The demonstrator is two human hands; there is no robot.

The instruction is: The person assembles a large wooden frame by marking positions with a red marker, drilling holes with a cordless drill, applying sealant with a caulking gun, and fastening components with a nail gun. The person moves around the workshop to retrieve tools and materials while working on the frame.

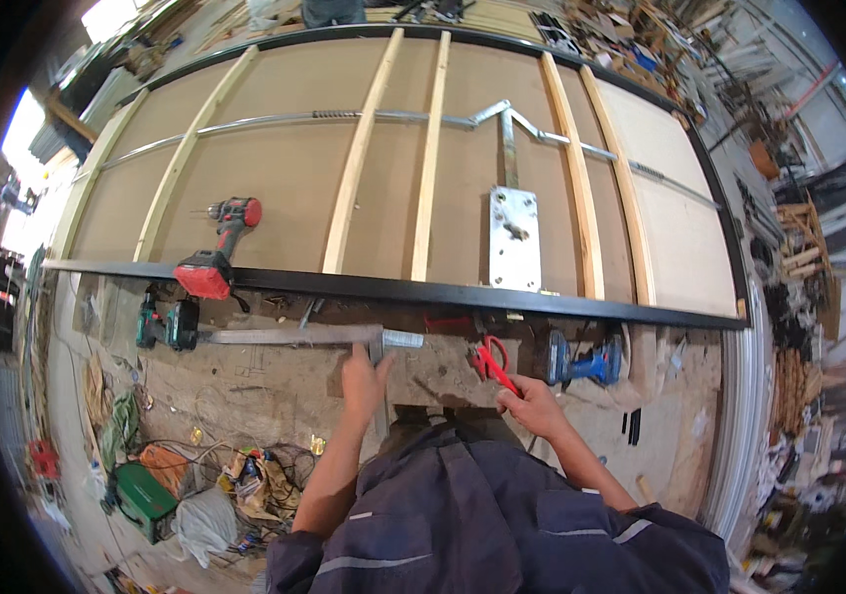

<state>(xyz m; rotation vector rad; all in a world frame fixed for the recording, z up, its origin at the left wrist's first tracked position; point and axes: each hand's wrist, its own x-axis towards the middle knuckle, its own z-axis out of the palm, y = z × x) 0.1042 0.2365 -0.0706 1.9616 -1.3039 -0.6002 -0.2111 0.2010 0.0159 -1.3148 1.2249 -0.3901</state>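
Observation:
My left hand is closed at the right part of a long, pale grey strip, which lies sideways in front of me. Its right end looks shiny. My right hand grips a red-handled hand tool with a red loop at its far end; whether it is scissors or pliers I cannot make out. Beyond both hands lies a big dark-framed panel with wooden slats. A metal rod linkage crosses it, and a metal lock plate sits near its close edge.
A red and black drill rests on the panel's near edge. Below it is a green drill. To the right of my right hand sits a blue power tool. Cables, rags and a green case clutter the lower left.

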